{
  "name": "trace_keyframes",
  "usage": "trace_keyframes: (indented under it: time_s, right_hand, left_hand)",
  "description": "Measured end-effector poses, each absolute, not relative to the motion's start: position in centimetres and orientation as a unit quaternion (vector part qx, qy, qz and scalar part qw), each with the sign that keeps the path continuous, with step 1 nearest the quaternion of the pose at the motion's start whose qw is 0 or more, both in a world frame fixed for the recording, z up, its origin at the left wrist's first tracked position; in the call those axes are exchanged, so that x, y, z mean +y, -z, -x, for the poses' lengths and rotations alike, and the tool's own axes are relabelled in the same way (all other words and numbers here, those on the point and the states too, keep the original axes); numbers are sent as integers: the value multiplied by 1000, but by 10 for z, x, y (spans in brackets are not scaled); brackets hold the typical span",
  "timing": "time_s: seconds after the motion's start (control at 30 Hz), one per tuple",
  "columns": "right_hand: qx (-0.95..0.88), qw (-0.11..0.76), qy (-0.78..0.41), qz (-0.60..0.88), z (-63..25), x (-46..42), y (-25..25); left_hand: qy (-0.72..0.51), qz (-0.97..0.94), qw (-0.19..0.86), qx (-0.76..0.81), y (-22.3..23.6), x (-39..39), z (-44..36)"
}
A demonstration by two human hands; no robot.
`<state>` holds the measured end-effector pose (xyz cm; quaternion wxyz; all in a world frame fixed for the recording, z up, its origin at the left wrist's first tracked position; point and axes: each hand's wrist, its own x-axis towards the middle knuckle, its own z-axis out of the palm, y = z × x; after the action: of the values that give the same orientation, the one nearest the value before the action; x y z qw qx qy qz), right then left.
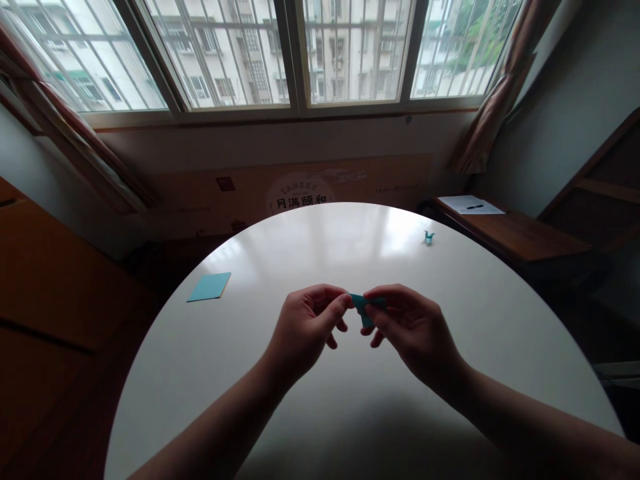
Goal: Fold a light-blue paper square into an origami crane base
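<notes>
A small folded piece of teal paper point(366, 315) is held up between both hands, over the middle of the white table. My left hand point(313, 323) pinches its left corner between thumb and forefinger. On the other side, my right hand point(407, 323) grips the paper with thumb and fingers, which cover part of it. To the left lies a stack of square teal paper sheets point(210, 287), flat near the table's edge. A small folded teal paper figure point(429, 238) with two upright points stands at the far right of the table.
The round white table point(320, 400) has a curved far edge. Beyond it on the right, a wooden bench point(540, 230) bears a white sheet of paper point(463, 204) with a pen on it. A wooden cabinet point(55, 280) is at left; barred windows point(350, 53) are ahead.
</notes>
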<state>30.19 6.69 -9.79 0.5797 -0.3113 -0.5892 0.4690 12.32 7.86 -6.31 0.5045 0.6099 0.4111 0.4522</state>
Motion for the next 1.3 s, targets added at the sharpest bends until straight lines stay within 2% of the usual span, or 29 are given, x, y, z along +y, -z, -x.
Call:
trace_keyframes:
  time_s: [0.37, 0.7, 0.93, 1.3]
  right_hand:
    - [-567, 573, -503, 310, -301, 65, 98]
    - [-541, 555, -535, 336, -299, 66, 100]
    - [-515, 478, -621, 348, -302, 72, 101]
    - [-519, 487, -619, 332, -300, 71, 99]
  left_hand:
    - [-458, -505, 589, 433, 61, 78, -128]
    - [-445, -576, 521, 447, 64, 74, -131]
    - [-445, -603, 480, 455, 64, 78, -127]
    - [-412, -596, 518, 455, 66, 79, -128]
